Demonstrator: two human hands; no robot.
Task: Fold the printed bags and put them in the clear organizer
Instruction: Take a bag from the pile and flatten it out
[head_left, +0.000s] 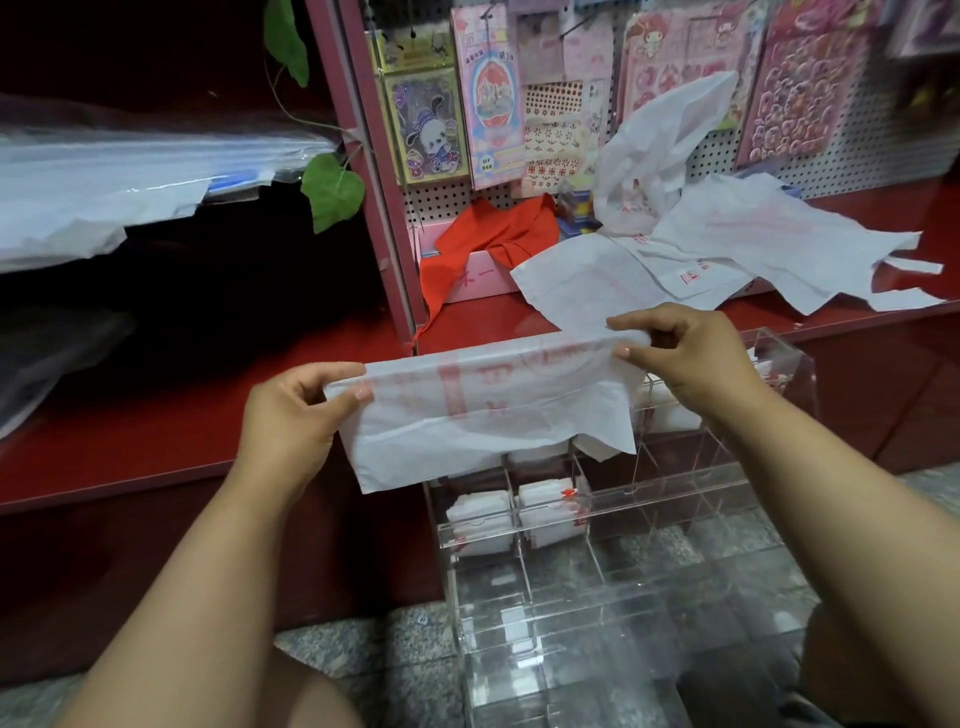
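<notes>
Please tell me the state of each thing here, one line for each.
Left hand: pinches held bag's left end.
Right hand: pinches its right end.
Held printed bag: stretched, partly folded.
Clear organizer: some compartments hold folded bags.
Loose bags: unfolded on shelf.

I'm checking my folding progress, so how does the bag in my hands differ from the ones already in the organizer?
The held bag is stretched wide between both hands, folded lengthwise only; the stored bags are small compact packets. The held bag hangs in air; the stored bags sit in compartments. Both are white with red print.
</notes>
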